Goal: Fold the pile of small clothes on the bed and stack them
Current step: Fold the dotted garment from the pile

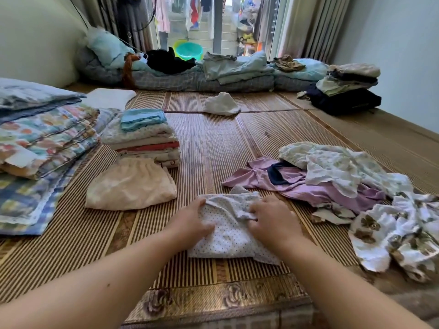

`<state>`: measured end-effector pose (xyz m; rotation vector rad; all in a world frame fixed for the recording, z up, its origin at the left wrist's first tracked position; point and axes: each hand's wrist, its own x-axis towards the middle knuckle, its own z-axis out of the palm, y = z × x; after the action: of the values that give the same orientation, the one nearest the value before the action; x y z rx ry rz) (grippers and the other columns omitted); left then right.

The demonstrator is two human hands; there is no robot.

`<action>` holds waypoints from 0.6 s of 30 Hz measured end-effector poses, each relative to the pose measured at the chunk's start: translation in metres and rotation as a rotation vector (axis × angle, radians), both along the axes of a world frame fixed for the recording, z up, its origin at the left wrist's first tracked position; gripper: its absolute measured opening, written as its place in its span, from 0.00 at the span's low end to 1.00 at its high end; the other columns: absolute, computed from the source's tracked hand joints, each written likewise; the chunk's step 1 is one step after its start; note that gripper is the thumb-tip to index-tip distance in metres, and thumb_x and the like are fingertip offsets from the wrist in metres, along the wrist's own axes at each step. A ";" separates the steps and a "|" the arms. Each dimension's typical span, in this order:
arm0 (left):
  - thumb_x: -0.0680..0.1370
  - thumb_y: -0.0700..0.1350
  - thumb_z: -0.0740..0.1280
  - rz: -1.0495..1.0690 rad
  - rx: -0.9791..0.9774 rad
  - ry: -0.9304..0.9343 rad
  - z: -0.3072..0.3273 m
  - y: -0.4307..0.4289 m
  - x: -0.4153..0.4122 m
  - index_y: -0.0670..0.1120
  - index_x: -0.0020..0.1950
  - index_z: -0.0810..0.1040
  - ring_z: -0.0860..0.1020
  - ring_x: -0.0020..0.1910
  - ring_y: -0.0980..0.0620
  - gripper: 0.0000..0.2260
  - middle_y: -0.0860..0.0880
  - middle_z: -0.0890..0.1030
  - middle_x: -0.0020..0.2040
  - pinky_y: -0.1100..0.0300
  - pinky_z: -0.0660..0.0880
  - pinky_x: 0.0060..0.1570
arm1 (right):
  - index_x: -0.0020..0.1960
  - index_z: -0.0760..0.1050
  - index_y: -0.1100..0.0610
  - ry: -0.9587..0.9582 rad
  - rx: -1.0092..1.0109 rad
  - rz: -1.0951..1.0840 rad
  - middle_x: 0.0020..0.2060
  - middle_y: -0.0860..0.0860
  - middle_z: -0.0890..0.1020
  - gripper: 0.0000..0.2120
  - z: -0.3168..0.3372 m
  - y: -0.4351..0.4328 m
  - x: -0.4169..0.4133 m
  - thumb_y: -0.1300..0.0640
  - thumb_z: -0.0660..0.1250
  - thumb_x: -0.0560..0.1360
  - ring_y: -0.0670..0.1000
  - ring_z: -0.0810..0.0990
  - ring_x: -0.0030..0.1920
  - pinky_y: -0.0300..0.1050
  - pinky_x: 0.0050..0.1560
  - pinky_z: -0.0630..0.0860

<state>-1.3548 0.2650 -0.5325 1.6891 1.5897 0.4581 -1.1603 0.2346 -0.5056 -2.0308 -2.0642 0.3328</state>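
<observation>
Soft matt dotted cotton garment (pixel 228 231) lies on a ribbed, faintly glossy woven bamboo mat (pixel 213 143).

White dotted garment (pixel 228 231), lilac shirt (pixel 306 188), brown-flowered cloth (pixel 389 236)

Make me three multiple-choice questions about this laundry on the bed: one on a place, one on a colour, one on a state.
1. Where does the near folded stack stand relative to the dotted garment?
A. Left of it and farther away
B. Right of it, on the unfolded pile
C. Directly on top of it

2. What colour is the stack's top piece?
A. Red
B. Black
C. Light blue

3. How does the purple garment lie?
A. Folded square
B. Loose and rumpled, partly under a pale floral piece
C. Hung on a hanger

Answers: 1 A, the stack sits up and left of the dotted garment on the mat; 2 C, light blue cloth tops it; 3 B, it sprawls unfolded and the floral cloth overlaps it.
</observation>
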 end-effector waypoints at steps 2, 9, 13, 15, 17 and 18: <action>0.74 0.48 0.72 -0.009 0.007 0.021 -0.003 -0.001 0.000 0.56 0.75 0.59 0.80 0.41 0.52 0.34 0.46 0.78 0.54 0.64 0.77 0.32 | 0.48 0.77 0.52 0.260 -0.037 -0.092 0.44 0.44 0.77 0.06 0.008 0.016 0.002 0.52 0.62 0.78 0.46 0.76 0.40 0.38 0.35 0.70; 0.75 0.47 0.71 0.004 -0.006 0.042 -0.007 0.002 0.000 0.61 0.75 0.57 0.81 0.43 0.51 0.34 0.45 0.75 0.60 0.61 0.80 0.37 | 0.62 0.73 0.48 0.129 0.299 -0.110 0.60 0.49 0.77 0.13 0.001 0.034 0.013 0.53 0.59 0.79 0.50 0.75 0.57 0.57 0.60 0.73; 0.73 0.46 0.72 -0.014 0.001 0.056 -0.012 0.006 0.002 0.63 0.73 0.61 0.79 0.39 0.51 0.34 0.45 0.71 0.60 0.65 0.78 0.33 | 0.70 0.65 0.38 0.015 -0.190 0.016 0.73 0.44 0.62 0.20 -0.025 0.026 0.005 0.40 0.57 0.78 0.55 0.60 0.74 0.69 0.71 0.56; 0.72 0.45 0.73 0.000 -0.032 0.018 -0.010 0.008 0.004 0.61 0.73 0.62 0.77 0.37 0.52 0.34 0.46 0.73 0.58 0.65 0.74 0.31 | 0.71 0.63 0.40 0.136 -0.178 -0.113 0.67 0.49 0.72 0.25 -0.031 0.031 0.010 0.40 0.63 0.75 0.56 0.69 0.66 0.64 0.66 0.67; 0.73 0.42 0.72 0.025 -0.069 -0.068 -0.006 0.011 0.008 0.57 0.74 0.61 0.75 0.34 0.54 0.34 0.48 0.76 0.53 0.65 0.72 0.30 | 0.69 0.66 0.49 0.245 -0.150 -0.211 0.58 0.51 0.77 0.29 -0.026 0.037 0.011 0.42 0.70 0.72 0.55 0.75 0.58 0.52 0.57 0.74; 0.73 0.42 0.71 0.038 -0.078 -0.101 -0.004 0.013 0.009 0.56 0.75 0.60 0.73 0.34 0.54 0.34 0.48 0.77 0.51 0.65 0.72 0.30 | 0.65 0.69 0.54 0.286 -0.211 -0.233 0.55 0.52 0.79 0.27 -0.020 0.039 0.010 0.44 0.72 0.71 0.53 0.78 0.53 0.46 0.49 0.76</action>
<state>-1.3460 0.2784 -0.5361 1.5551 1.5490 0.4867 -1.1503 0.2737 -0.5255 -2.1643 -1.6649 0.7751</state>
